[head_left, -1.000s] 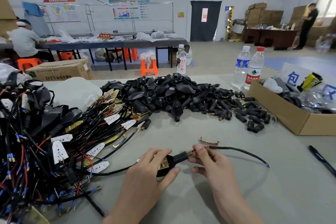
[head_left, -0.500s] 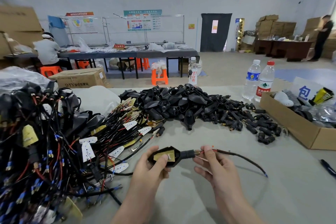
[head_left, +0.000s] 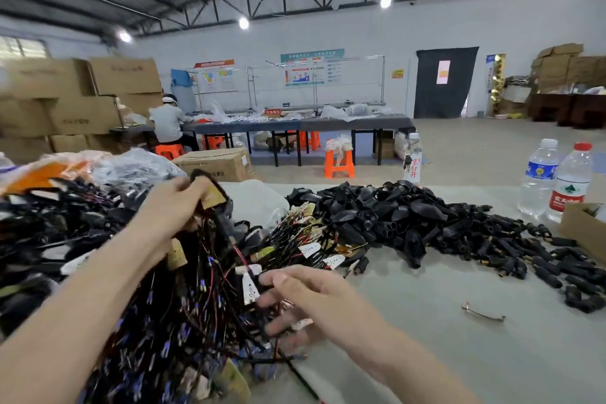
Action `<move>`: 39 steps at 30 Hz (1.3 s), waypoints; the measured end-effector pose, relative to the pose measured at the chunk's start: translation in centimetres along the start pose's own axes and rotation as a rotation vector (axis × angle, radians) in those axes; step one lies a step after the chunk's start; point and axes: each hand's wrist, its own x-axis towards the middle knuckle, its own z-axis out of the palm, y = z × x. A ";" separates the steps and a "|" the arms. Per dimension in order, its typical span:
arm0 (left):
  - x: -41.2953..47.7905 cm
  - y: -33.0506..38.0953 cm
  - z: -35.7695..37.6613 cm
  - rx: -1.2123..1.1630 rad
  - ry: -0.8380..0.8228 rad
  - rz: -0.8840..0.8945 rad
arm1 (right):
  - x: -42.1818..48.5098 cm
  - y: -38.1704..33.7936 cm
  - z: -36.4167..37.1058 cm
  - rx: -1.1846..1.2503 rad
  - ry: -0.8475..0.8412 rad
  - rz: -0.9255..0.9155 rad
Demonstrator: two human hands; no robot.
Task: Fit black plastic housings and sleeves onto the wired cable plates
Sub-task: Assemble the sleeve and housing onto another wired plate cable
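The right hand (head_left: 305,302) reaches into the near edge of the tangle of wired cable plates (head_left: 183,315), which covers the left of the grey table (head_left: 459,354). Its fingers are loosely bent beside one white plate (head_left: 251,285); blur hides whether they pinch anything. The hands are apart. The left hand (head_left: 177,203) is raised over the tangle and grips one black housing (head_left: 210,187) with a brass-coloured plate showing in it, its wires hanging down.

To the right, one bent wire scrap (head_left: 483,315) lies alone on the table. Beyond it are a heap of black housings (head_left: 377,216) and, to its right, a spread of small black sleeves (head_left: 541,259), both too many to count. A corner of one open cardboard box (head_left: 582,229) shows at the right edge.

Three bottles stand at the far side of the table: one with red characters reading 凉白开 (head_left: 412,157), one with a blue label (head_left: 539,174) and one with a red cap and red label (head_left: 569,184); the print on those two is too small to read.

Past the table edge, a closed carton (head_left: 213,164) and an orange stool (head_left: 339,162) are on the floor. One seated person (head_left: 169,121) works at a long table (head_left: 295,125), with stacked cartons (head_left: 82,98) to the left. Four ceiling lights are lit.
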 end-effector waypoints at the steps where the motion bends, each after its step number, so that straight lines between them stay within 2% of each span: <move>1: 1.9 1.4 -1.1 0.087 0.022 0.033 | 0.5 -0.3 0.2 0.006 0.022 -0.028; 4: 6.9 5.4 -3.2 0.217 0.080 0.054 | 1.8 -0.3 0.2 0.074 0.126 -0.067; 6: 9.3 6.5 -4.1 0.266 0.192 0.032 | 2.4 0.2 -0.2 0.100 0.191 -0.063; 8: 9.8 6.2 -3.4 0.361 0.297 0.092 | 2.6 1.0 -1.3 0.111 0.251 -0.052; 9: 9.2 5.7 -2.5 0.383 0.298 0.139 | 2.6 1.4 -2.1 0.115 0.285 -0.044; 11: 7.7 3.8 0.2 0.441 0.197 0.253 | 2.5 2.4 -3.7 0.132 0.361 -0.015; 14: 4.5 -0.5 4.7 0.594 -0.065 0.382 | 2.5 4.2 -6.0 0.165 0.463 0.037; 17: 2.1 -5.0 8.1 0.760 -0.326 0.323 | 2.4 5.8 -7.5 0.202 0.536 0.080; 19: 1.1 -7.2 9.9 0.906 -0.444 0.302 | 2.2 6.6 -8.2 0.224 0.567 0.097; 26: -1.2 -10.3 14.5 1.294 -0.365 0.321 | 1.2 7.0 -9.4 0.234 0.596 0.096; 28: -1.1 -10.4 14.9 1.240 -0.343 0.258 | 0.8 7.1 -9.6 0.225 0.602 0.098; 30: -0.6 -9.7 15.0 1.063 -0.310 0.142 | 0.3 7.3 -9.9 0.214 0.613 0.102; 34: 1.6 -7.5 14.5 0.386 -0.297 -0.213 | -0.7 7.7 -10.9 0.205 0.638 0.104; 36: 2.2 -6.9 13.7 0.121 -0.299 -0.386 | -1.1 7.8 -11.3 0.211 0.640 0.105; 38: 2.2 -7.4 13.3 0.038 -0.300 -0.413 | -1.4 7.8 -11.6 0.216 0.638 0.102; 39: 1.9 -7.6 13.4 0.078 -0.294 -0.383 | -1.5 7.8 -11.7 0.217 0.638 0.101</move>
